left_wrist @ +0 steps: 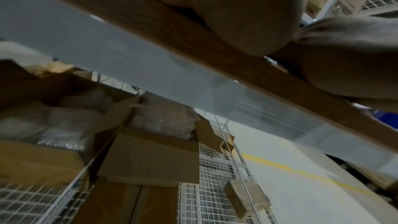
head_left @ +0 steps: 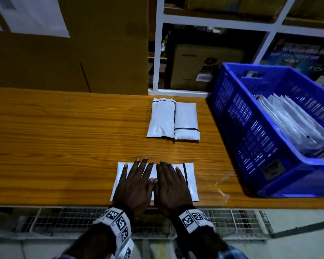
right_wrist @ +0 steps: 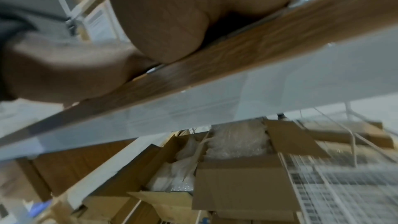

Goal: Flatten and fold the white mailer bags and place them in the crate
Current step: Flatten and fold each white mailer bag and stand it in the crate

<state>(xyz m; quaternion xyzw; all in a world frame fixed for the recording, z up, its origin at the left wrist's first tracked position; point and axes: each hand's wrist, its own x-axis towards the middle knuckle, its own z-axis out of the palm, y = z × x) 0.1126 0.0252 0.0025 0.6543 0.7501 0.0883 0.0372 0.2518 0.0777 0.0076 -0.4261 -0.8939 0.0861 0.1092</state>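
Both wrists wear coded bands, closest to the lens, and ahead of them my left hand and right hand lie palm-down, side by side, thumbs almost touching. Fingers are straight and fanned; neither hand pinches or curls round anything. They press on a white mailer lying crosswise at the near edge of the table, and I judge this to be the flattening step: two spread palms squeeze the air out and keep the slippery film from sliding while I smooth it. My palms hide most of its middle, so I cannot tell whether it is creased yet; only its left end, its right end with a dark strip, and a sliver between my hands show.

Further out, two more bags lie touching each other, long sides together, well apart from my hands; they look plump, so probably not yet flattened. To the right stands the blue crate, holding white bags leaning in a row, its right side cut off by the frame. It sits near enough for a short carry.

Beyond are a cardboard box in white shelving, its print too dim to read. Both wrist views show only palm heels, the table's edge and blurred cartons below.
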